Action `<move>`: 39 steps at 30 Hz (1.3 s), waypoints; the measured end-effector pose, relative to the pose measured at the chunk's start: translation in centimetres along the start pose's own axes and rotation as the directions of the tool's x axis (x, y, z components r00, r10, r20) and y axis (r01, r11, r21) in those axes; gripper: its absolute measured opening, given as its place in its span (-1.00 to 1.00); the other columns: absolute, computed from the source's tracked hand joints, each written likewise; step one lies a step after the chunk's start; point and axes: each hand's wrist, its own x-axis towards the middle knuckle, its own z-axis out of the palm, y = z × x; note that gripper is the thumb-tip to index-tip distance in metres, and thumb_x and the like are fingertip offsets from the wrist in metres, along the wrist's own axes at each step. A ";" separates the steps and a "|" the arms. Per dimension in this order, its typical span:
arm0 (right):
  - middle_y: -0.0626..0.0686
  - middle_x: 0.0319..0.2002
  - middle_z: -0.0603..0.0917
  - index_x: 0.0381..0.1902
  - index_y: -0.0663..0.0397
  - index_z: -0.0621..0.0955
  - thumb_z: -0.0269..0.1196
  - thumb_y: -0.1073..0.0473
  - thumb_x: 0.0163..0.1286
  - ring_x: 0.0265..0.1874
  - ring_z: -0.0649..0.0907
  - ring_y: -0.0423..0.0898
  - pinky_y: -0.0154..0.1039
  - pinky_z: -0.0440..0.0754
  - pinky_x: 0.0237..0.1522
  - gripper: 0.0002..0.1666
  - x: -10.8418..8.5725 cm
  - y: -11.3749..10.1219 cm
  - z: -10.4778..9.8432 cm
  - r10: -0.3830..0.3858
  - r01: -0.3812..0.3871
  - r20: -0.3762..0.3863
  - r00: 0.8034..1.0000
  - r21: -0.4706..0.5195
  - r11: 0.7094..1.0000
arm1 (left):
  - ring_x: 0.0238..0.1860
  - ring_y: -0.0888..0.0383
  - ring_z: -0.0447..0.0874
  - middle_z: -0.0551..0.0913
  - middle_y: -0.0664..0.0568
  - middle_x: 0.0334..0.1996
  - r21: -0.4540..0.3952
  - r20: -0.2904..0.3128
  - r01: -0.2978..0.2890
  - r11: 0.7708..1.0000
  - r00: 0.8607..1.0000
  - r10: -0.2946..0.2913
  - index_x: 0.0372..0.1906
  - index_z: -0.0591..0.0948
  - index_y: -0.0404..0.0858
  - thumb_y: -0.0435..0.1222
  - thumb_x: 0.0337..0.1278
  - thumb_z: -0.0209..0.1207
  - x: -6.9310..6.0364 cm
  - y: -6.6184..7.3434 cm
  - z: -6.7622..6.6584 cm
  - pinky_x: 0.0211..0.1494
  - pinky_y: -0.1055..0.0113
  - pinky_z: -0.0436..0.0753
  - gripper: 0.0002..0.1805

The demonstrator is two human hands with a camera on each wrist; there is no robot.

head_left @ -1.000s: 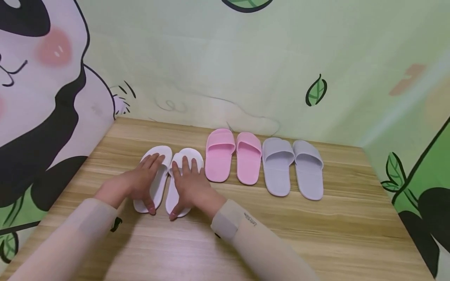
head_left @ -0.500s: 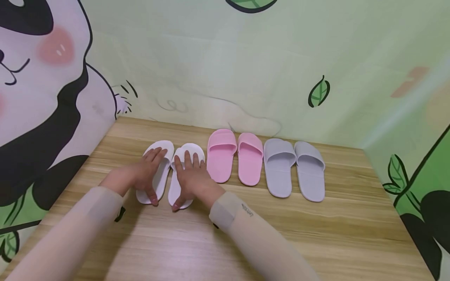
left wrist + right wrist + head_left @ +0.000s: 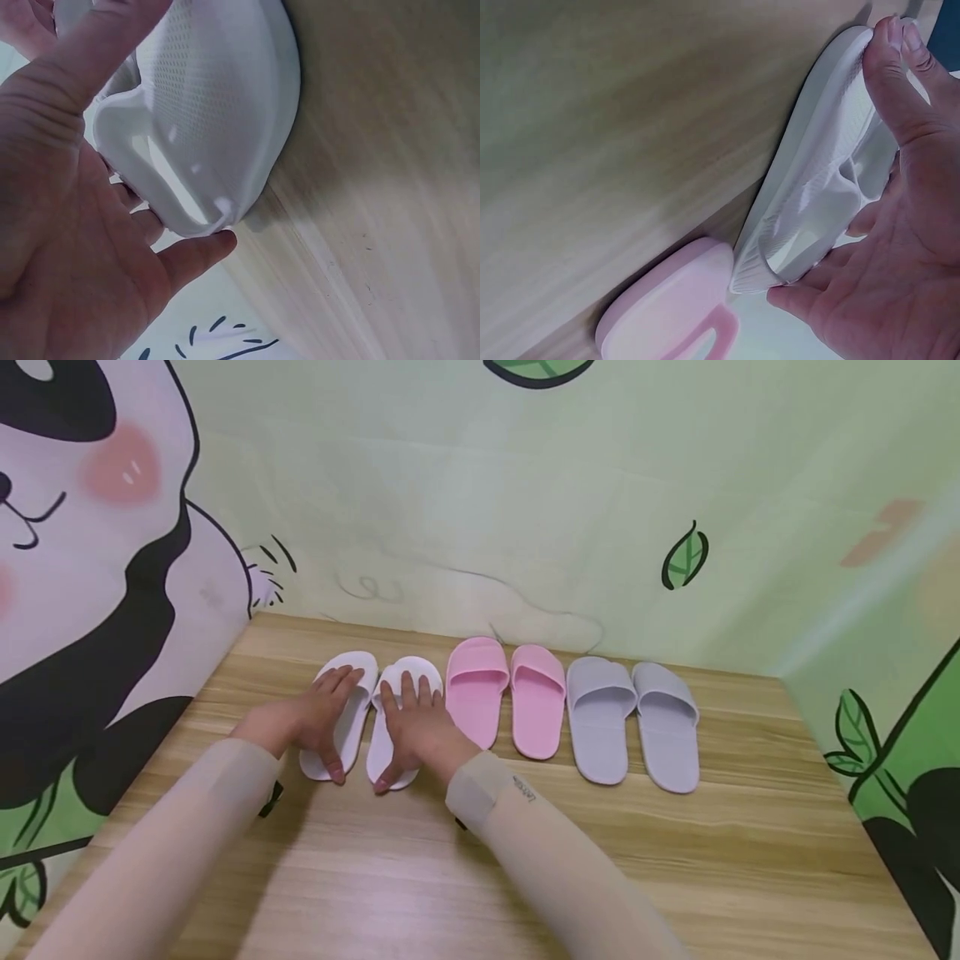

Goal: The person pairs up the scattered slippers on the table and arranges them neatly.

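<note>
Two white slippers stand side by side on the wooden surface, toes toward the wall. My left hand rests on the left white slipper, fingers extended over its strap and thumb near the heel. On the right white slipper lies my right hand, its fingers spread over the strap and its thumb at the heel end. In the left wrist view, fingertips touch the strap of the white slipper. From the right wrist, the white slipper appears flat on the wood, beside a pink one.
Right of the white pair stand two pink slippers, then two grey slippers, all in one row. A wall printed with a panda and leaves rises behind the wooden surface.
Both white slippers have slid away from me toward the wall, with my hands on them. They now stand nearly level with the pink pair. The pink and grey slippers have stayed put.
</note>
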 end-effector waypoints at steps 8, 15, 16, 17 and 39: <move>0.23 0.70 -0.24 0.71 -0.10 -0.21 0.59 -0.51 -0.19 0.69 -0.12 0.24 0.10 -0.03 0.68 0.78 0.9 0.6 -0.2 -0.002 0.001 0.008 1.000 0.054 0.999 | 0.60 -0.48 -0.14 -0.10 -0.51 0.59 0.003 0.029 0.034 0.999 0.999 -0.034 0.61 -0.14 -0.46 0.04 -0.72 0.78 1.4 -0.5 -0.6 0.61 -0.33 0.08 0.75; 0.23 0.70 -0.23 0.71 -0.11 -0.19 0.60 -0.50 -0.18 0.69 -0.11 0.23 0.07 -0.02 0.68 0.76 1.7 0.8 -0.5 0.004 -0.004 0.005 1.000 0.058 0.998 | 0.60 -0.51 -0.15 -0.09 -0.54 0.58 -0.012 0.025 0.031 0.999 0.999 -0.031 0.60 -0.11 -0.49 -0.01 -0.69 0.79 2.4 -1.0 -0.9 0.62 -0.33 0.04 0.71; 0.23 0.70 -0.23 0.71 -0.10 -0.19 0.60 -0.50 -0.18 0.69 -0.11 0.23 0.07 -0.02 0.68 0.76 1.8 0.8 -0.6 0.004 -0.004 0.005 1.000 0.058 0.998 | 0.60 -0.50 -0.15 -0.10 -0.53 0.59 -0.013 0.028 0.035 0.999 0.999 -0.035 0.60 -0.12 -0.48 -0.01 -0.69 0.79 2.5 -1.1 -1.0 0.62 -0.33 0.04 0.71; 0.22 0.70 -0.23 0.71 -0.11 -0.19 0.59 -0.50 -0.17 0.69 -0.12 0.22 0.06 -0.02 0.68 0.76 1.9 0.9 -0.7 0.005 -0.006 0.009 1.000 0.055 0.998 | 0.60 -0.49 -0.15 -0.10 -0.53 0.59 -0.012 0.030 0.039 0.999 0.999 -0.039 0.60 -0.12 -0.49 -0.01 -0.69 0.78 2.7 -1.1 -1.1 0.63 -0.32 0.04 0.71; 0.21 0.70 -0.23 0.71 -0.09 -0.19 0.57 -0.50 -0.13 0.69 -0.10 0.23 0.06 -0.03 0.68 0.73 4.2 2.9 -1.5 0.009 -0.008 -0.016 1.000 0.038 0.999 | 0.60 -0.53 -0.23 -0.18 -0.57 0.58 -0.021 0.044 0.059 0.998 0.997 -0.058 0.61 -0.16 -0.45 0.00 -0.71 0.78 5.4 -1.5 -2.3 0.64 -0.32 -0.06 0.75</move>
